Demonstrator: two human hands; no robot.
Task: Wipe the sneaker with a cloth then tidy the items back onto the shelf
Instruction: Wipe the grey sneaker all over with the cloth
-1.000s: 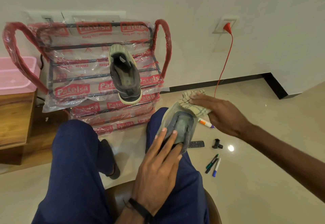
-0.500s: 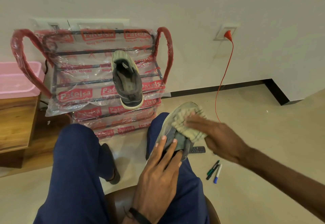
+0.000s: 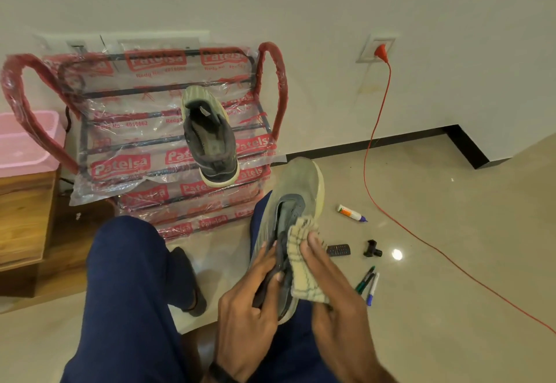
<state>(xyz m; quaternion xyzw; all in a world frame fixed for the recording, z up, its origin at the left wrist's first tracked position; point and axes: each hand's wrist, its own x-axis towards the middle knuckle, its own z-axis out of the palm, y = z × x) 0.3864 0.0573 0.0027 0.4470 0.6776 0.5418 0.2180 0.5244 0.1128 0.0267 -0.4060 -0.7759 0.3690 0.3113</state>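
Hands (image 3: pixel 249 313) – seemingly wiping sneaker (image 3: pixel 293 199).

The cloth (image 3: pixel 304 265) covered the sneaker (image 3: pixel 296 190) heel under the right hand (image 3: pixel 337 301) grip, and the left hand (image 3: pixel 249 313) hid the collar edge. Both wrists ran off the bottom edge (forearms unseen). Above the grips, the shelf (image 3: pixel 126 169) lettering was blurred.

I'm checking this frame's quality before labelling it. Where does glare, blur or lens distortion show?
Head view: a bright glare spot on the glossy floor; reflections on the shelf plastic wrap; the skirting bends from wide-angle distortion; the cloth and both hands look slightly soft.
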